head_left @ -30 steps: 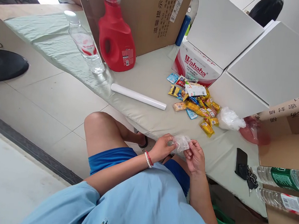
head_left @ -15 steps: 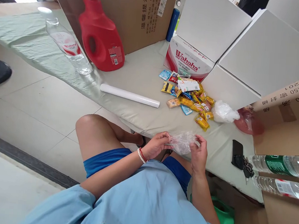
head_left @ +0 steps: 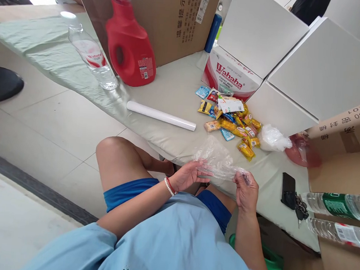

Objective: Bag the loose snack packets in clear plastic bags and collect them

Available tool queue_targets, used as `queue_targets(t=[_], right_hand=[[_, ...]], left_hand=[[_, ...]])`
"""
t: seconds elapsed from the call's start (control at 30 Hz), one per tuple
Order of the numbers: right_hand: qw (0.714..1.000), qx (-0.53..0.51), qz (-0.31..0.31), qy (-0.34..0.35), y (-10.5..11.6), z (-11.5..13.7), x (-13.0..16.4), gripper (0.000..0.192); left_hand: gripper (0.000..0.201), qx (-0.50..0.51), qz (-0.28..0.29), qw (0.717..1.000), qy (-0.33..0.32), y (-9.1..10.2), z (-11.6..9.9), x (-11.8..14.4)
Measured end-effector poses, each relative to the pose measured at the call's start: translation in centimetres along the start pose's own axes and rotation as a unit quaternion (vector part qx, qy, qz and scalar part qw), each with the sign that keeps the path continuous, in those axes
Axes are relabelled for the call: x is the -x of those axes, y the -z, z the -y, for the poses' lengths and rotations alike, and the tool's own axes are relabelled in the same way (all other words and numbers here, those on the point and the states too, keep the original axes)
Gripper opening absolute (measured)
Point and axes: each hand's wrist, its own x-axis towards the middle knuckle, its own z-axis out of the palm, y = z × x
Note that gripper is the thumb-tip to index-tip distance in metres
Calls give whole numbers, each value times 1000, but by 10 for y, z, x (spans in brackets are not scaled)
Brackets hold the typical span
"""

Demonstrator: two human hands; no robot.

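Observation:
A clear, crinkled plastic bag spreads out between my two hands at the table's near edge. My right hand pinches the bag's right end between thumb and fingers. At the other end, my left hand has its fingers stretched out and apart, with the thin film over or against the fingertips. Whether those fingertips are inside the bag I cannot tell. Just beyond the bag lies a pile of small packaged snacks, mostly in yellow wrappers, with a white paper slip on top.
A white roll lies left of the snacks. Behind it stand a water bottle and a red jug. A Wahaha box is at the back. To the right are a white plastic bag, a phone, keys and bottles.
The bag has gone from bunched up to spread wider and farther over the table. My right hand has moved right and down, and my left fingers have straightened out.

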Motion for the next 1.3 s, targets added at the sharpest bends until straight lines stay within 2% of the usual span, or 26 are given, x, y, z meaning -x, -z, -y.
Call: queue_targets(t=[0.07, 0.13, 0.2, 0.23, 0.3, 0.37, 0.43, 0.5, 0.6, 0.67, 0.8, 0.97, 1.07, 1.2, 1.3], right_hand=[[1000, -8, 6, -11, -3, -3, 1, 32], [999, -18, 6, -43, 1, -7, -2, 36], [998, 8, -17, -62, 11, -11, -5, 42], [997, 44, -43, -50, 17, -11, -6, 45], [982, 150, -110, 27, 27, -8, -5, 44], [945, 251, -145, 148, 29, -1, 2, 32], [908, 315, -99, 257, 19, 8, 10, 21], [874, 367, 13, 319, 3, 12, 13, 20], [813, 448, 183, 324, -19, 6, 9, 21], [796, 476, 216, 307, -24, -3, 5, 16], [809, 472, 181, 299, -21, -14, 3, 17], [816, 461, 190, 291, -20, -13, 8, 17], [832, 447, 177, 277, -20, -12, 7, 18], [855, 435, 146, 242, -16, -10, 3, 21], [861, 443, 127, 217, -14, -9, 3, 23]], left_hand=[[35, -31, -29, 999, -3, 1, 3, -3], [28, -53, -89, 994, -30, 4, 5, -6], [29, -60, -139, 986, -65, 7, 4, -9], [30, -65, -152, 983, -78, 9, 3, -10], [34, -84, -160, 979, -95, 10, 3, -10], [39, -111, -151, 977, -98, 7, 6, -10], [43, -131, -127, 979, -93, 3, 10, -10], [45, -140, -91, 982, -86, -2, 15, -10], [43, -131, -50, 987, -82, -5, 15, -8], [39, -105, -24, 991, -78, -3, 10, -4], [42, -57, 17, 995, -77, 7, 1, 5], [30, -44, -47, 995, -81, 13, 2, 2], [38, -58, -61, 993, -83, 15, 1, 1], [60, -52, -34, 996, -60, 16, -4, 7], [56, -87, -2, 995, -43, 16, -3, 11]])
